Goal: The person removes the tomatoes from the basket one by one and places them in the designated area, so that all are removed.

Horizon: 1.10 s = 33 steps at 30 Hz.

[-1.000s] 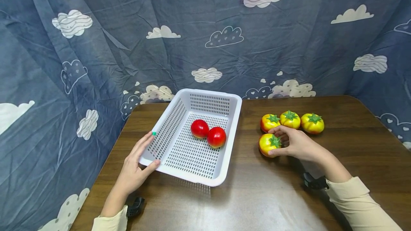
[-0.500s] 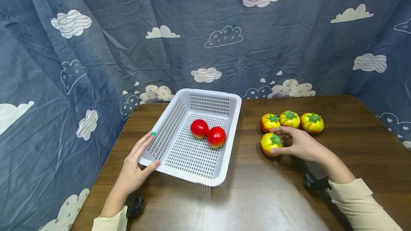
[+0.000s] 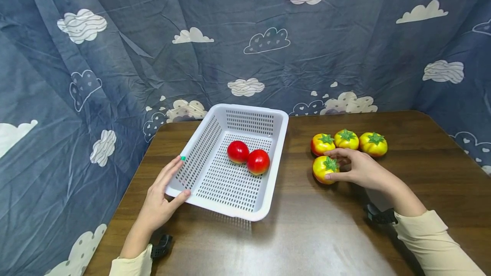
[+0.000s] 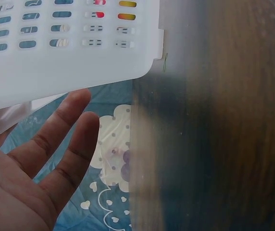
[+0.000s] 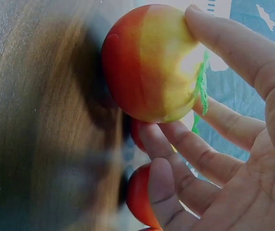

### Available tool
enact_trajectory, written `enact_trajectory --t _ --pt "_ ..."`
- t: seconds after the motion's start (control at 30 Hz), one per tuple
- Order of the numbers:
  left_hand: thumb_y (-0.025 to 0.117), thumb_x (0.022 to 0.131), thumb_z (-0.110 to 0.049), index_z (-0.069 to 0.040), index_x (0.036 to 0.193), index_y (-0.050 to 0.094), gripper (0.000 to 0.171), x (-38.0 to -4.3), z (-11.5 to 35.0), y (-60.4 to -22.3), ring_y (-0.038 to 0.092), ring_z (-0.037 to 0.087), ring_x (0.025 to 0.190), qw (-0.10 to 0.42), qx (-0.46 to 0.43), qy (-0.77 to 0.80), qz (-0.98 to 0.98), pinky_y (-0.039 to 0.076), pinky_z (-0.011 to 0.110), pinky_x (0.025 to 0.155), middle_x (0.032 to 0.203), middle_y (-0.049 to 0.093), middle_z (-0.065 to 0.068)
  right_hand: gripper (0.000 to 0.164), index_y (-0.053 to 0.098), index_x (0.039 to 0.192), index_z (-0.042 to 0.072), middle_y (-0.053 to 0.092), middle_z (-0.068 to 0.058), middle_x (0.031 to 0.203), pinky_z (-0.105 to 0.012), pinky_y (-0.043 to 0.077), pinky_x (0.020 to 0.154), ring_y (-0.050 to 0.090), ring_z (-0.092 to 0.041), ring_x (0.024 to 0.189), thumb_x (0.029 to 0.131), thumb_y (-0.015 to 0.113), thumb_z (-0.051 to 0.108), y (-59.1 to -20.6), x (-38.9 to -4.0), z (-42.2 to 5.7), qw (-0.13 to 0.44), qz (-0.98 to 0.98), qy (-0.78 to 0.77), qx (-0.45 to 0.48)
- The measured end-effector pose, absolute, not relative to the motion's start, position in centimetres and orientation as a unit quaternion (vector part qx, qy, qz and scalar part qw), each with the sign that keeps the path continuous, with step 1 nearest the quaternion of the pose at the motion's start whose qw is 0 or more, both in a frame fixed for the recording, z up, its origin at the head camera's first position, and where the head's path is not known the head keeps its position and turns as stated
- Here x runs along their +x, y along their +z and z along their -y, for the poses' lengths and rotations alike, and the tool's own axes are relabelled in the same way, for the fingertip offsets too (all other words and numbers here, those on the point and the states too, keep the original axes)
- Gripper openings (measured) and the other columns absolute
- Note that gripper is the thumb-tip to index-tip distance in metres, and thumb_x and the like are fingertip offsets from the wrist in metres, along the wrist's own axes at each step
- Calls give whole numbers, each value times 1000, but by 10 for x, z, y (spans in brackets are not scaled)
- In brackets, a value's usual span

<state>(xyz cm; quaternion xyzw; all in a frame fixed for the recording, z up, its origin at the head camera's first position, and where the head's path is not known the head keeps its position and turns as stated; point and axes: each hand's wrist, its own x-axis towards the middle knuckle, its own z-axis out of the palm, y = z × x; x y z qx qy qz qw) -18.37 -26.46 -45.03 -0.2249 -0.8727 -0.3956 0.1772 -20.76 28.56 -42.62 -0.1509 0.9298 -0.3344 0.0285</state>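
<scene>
My right hand pinches a yellow tomato with a green leafy top between thumb and fingers. The right wrist view shows this tomato's red underside close over the wood, with the thumb on one side and fingertips on the other. Behind it sit three similar tomatoes: a redder one, a yellow one and another at the right. My left hand rests on the near left corner of a white perforated basket, fingers nearly straight. Two red round fruits lie inside it.
The brown wooden table carries everything. A dark blue cloth with white clouds hangs behind and to both sides. A black wrist strap is on the right wrist, and another on the left.
My right hand and the tomato it pinches have shifted slightly right, toward the other tomatoes. The left hand and basket keep their place; the head view tilts down a little.
</scene>
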Motion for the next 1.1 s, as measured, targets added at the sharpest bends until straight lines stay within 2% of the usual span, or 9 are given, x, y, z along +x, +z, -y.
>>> enact_trajectory --t 0.23,0.33,0.47,0.7,0.9,1.1 --pt "83 88 -13 -12 160 51 79 -183 264 -450 41 -4 148 174 -219 -394 875 32 4 110 170 45 6 65 67 140 8 76 -11 124 -38 61 89 71 -25 107 87 90 38 -425 -209 -285 29 -931 -332 -151" --pt "83 89 -13 -12 160 51 79 -183 264 -451 42 -4 147 172 -217 -394 876 33 4 108 170 45 5 65 67 141 8 76 -13 124 -44 59 94 72 -29 110 88 89 39 -423 -209 -284 28 -932 -328 -149" --pt "83 88 -13 -11 160 52 78 -183 265 -451 39 -4 151 173 -217 -395 876 29 5 112 170 45 4 65 66 141 6 75 -16 127 -51 56 99 72 -35 116 90 87 40 -416 -210 -285 24 -937 -320 -138" --pt "84 88 -15 -11 159 52 78 -184 265 -452 38 -3 152 172 -215 -397 876 27 5 113 170 45 3 62 64 143 8 70 -22 135 -61 54 104 70 -43 120 95 82 42 -385 -219 -273 16 -937 -320 -136" --pt "84 88 -14 -11 159 52 78 -184 265 -452 38 -1 153 174 -219 -397 874 26 5 114 170 45 4 59 65 142 19 70 -13 138 -60 53 104 68 -36 124 94 81 50 -362 -226 -244 12 -937 -313 -153" --pt "84 88 -14 -12 160 52 78 -184 265 -451 38 0 154 173 -219 -397 874 26 5 115 170 45 4 57 66 141 16 72 -13 136 -59 54 105 68 -35 124 94 83 44 -345 -237 -212 8 -929 -321 -183"
